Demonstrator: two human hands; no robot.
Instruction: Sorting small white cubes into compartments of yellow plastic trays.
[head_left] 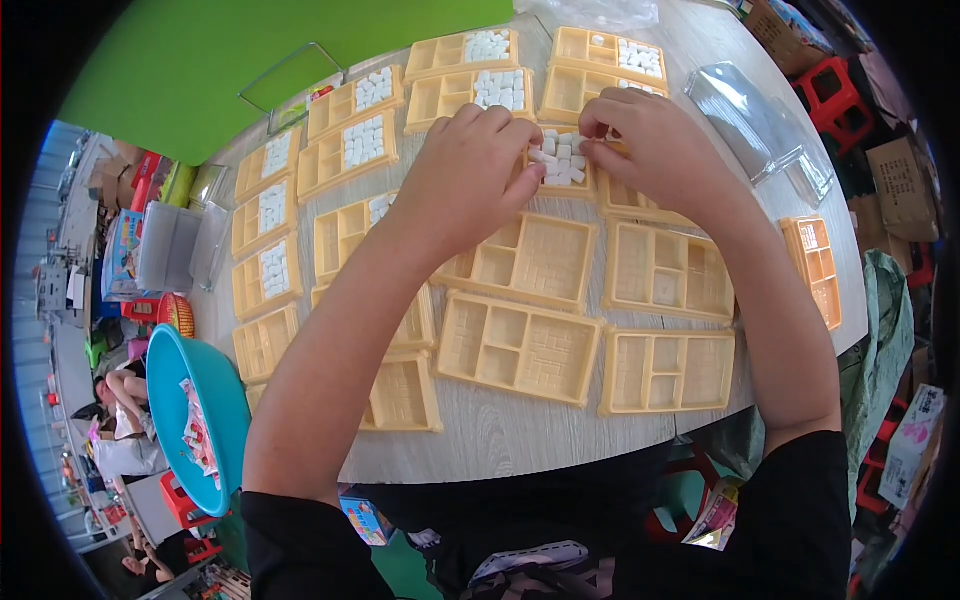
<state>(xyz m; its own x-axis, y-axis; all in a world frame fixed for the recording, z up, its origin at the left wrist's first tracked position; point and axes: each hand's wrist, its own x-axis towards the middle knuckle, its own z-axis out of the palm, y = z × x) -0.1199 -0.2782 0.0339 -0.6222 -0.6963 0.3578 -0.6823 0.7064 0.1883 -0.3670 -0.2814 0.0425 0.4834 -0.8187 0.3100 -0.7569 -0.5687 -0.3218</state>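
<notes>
Both of my hands are over a pale yellow compartment tray in the back middle of the table, where small white block-like pieces (562,160) fill one section. My left hand (480,155) is at the left edge of these pieces, fingers curled and thumb beside them; whatever it holds is hidden. From the right, my right hand (645,140) reaches to the same pieces with its fingers drawn together; I cannot make out what is in them. Under my right wrist lies another yellow tray (640,204), partly covered. Nearer me are bare yellow trays (555,262), (520,348).
More trays with white pieces (368,142) stand at the back and left. Clear plastic covers (745,115) lie at the right, near an orange tray (812,270). A blue basin (195,420) with wrapped packets is at the left. Other people sit farther left.
</notes>
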